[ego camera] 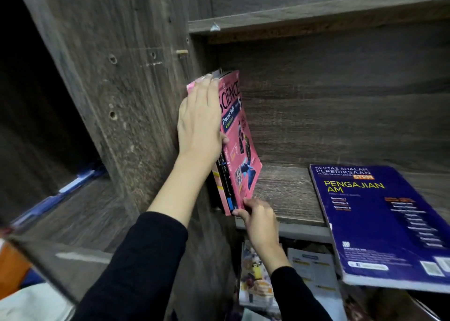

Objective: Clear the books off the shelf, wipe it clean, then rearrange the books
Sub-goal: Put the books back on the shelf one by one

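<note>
A pink Science book (239, 150) stands upright at the left end of the wooden shelf (287, 194), with a few thinner books (222, 182) pressed between it and the shelf's side panel. My left hand (199, 121) grips the spines of this stack near the top, thumb on the pink cover. My right hand (258, 216) pinches the stack's bottom front corner at the shelf's edge. A large blue Pengajian Am book (379, 221) lies flat on the right of the shelf, overhanging its front edge.
A tall grey wooden side panel (126, 101) divides this bay from a darker compartment on the left, where blue items (73, 187) lie. Another shelf board (316, 14) runs above. More books and papers (263, 279) sit in the compartment below.
</note>
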A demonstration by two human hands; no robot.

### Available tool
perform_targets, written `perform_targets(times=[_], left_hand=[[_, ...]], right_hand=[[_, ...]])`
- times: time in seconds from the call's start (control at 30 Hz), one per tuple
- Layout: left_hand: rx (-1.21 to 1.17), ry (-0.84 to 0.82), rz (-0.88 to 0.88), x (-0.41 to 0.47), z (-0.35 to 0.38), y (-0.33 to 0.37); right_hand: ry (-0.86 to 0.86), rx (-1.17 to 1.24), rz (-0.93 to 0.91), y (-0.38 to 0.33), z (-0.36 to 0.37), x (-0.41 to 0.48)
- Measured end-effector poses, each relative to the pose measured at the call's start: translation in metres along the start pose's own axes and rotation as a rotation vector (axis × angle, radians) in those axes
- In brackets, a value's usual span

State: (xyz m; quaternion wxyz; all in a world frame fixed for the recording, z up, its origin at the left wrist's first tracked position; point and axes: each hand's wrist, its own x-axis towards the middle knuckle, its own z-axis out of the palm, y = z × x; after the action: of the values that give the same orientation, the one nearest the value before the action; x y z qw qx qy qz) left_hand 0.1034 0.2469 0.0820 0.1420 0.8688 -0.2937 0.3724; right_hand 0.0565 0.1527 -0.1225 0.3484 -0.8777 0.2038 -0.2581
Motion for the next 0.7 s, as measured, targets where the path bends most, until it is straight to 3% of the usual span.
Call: perform_targets(times=[0.2,0.4,0.43,0.57,0.7], left_hand=[[0.040,-0.084,0.008,-0.005,-0.002,0.003],[-0.010,0.134,0.221,-0.062,0.017,0.008],[0.010,0.067,0.217,-0.071,0.018,0.012],[0.160,-0.532,0.130,-0.099,0.016,0.041],[0.201,-0.776,0.150,-0.120,0.025,0.074]], right_hand=[[-0.135,-0.185,-0.020,-0.011,-0.017,0.001],[-0.240,-0.455,0.018,-0.012,-0.066,-0.008],[-0.248,-0.481,0.037,-0.012,-0.075,-0.011],[-0.240,-0.550,0.102,-0.010,-0.115,-0.024],[-0.172,-0.604,0.208,0.008,-0.163,-0.039]])
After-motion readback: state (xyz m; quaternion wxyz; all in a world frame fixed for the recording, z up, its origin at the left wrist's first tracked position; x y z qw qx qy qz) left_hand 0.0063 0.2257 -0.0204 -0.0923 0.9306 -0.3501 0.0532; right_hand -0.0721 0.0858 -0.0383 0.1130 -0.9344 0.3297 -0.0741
